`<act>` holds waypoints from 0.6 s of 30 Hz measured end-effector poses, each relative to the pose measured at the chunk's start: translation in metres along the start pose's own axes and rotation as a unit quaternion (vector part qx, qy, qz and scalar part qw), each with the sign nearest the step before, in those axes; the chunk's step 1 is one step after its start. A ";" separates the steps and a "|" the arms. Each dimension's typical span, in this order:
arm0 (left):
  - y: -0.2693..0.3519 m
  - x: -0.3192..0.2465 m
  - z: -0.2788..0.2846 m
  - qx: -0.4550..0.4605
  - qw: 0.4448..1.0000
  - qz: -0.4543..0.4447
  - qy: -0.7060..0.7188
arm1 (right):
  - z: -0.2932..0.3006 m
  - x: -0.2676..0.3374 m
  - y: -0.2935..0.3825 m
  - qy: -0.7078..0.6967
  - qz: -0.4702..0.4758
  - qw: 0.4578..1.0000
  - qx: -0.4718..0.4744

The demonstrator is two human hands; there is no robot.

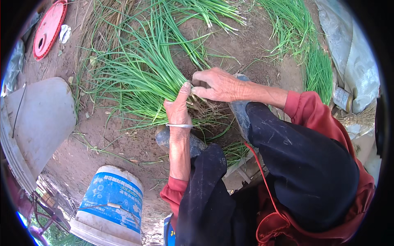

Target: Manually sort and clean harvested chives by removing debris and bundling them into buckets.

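Observation:
A thick bunch of scallions [154, 72] is clasped in my left hand [178, 109], with the thumb laid across the stems near their base. Its green leaves fan out to the upper left, while pale roots [204, 106] hang below on the right. My right hand [217, 84] reaches in from the right, fingers bent, its thumb and fingertips touching the root end of the bunch beside my left thumb. Whether those fingertips pinch a single stem is hard to see. More scallions lie on the soil beneath the bunch, between my two shoes [241, 118].
Loose scallions [212, 12] lie ahead, and a long pile of them [295, 30] runs along the right. Dry stalks [104, 30] lie upper left, near a red lid [50, 29]. A white bucket [46, 120] and a blue-labelled bucket [110, 200] are at left. Right: plastic sheeting [347, 46], a can [342, 99].

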State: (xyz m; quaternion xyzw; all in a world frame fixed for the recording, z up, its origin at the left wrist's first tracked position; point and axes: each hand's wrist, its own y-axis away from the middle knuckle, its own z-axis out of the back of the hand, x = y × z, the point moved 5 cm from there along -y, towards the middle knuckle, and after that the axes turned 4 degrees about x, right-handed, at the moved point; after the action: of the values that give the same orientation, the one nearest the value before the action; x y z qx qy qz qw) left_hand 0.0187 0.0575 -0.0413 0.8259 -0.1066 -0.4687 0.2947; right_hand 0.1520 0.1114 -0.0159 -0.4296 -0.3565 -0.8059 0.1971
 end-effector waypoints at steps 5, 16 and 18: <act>0.010 -0.006 -0.010 0.033 0.999 0.036 0.014 | 0.027 -0.033 -0.002 0.187 -0.091 0.974 -0.093; 0.014 -0.021 0.007 -0.033 0.997 -0.046 -0.045 | 0.007 0.026 0.004 -0.085 0.003 0.992 -0.097; 0.009 0.001 -0.001 -0.014 0.999 -0.022 -0.025 | 0.009 0.031 0.013 -0.095 -0.011 0.994 -0.054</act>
State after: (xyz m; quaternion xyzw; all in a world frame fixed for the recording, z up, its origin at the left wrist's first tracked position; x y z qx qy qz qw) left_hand 0.0214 0.0497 -0.0363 0.8117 -0.0888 -0.4973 0.2931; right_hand 0.1477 0.1095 0.0188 -0.5102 -0.3339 -0.7818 0.1302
